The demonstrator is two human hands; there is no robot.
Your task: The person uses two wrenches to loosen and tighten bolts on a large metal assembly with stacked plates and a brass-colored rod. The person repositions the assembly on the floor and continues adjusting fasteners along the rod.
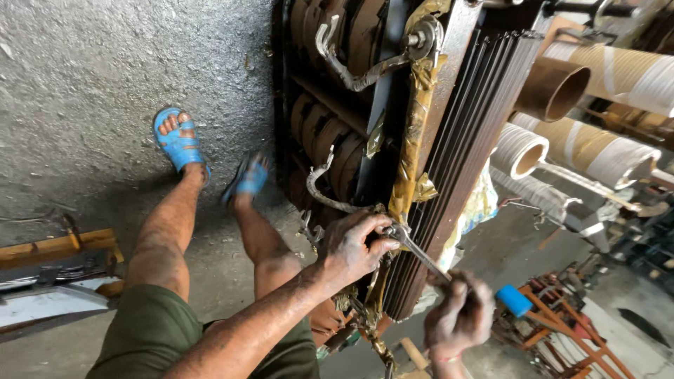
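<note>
The wrench [421, 256] lay slantwise between my two hands, its long axis running from the upper left down to the lower right. Its head sat on a bolt at the lower edge of the big metal frame [449, 133], just beside my left hand [354, 245]. Its blue-tipped handle [514, 300] stuck out past my right hand [460, 316]. My right hand was clenched around the shaft near the handle end, so that hand carried the tool. My left hand was curled at the head end, fingers pressed around the bolt and the jaws of the wrench; I could not tell whether it gripped the bolt itself or only steadied the head.

The frame stood upright before me, with a stack of thin dark plates [467, 161] along its right side and a strip of yellowed tape [414, 126] hanging down its middle. Bent metal leads [351, 70] curved out from the coils [337, 140] to the left of the tape, near my left knuckles. To the right of the plates, well apart from the wrench, lay cardboard tubes [562, 88] wound with white strip. Below my right hand stood an orange metal stand [562, 330]. My legs reached out over the concrete floor [105, 70], with blue sandals [179, 144] on my feet.
</note>
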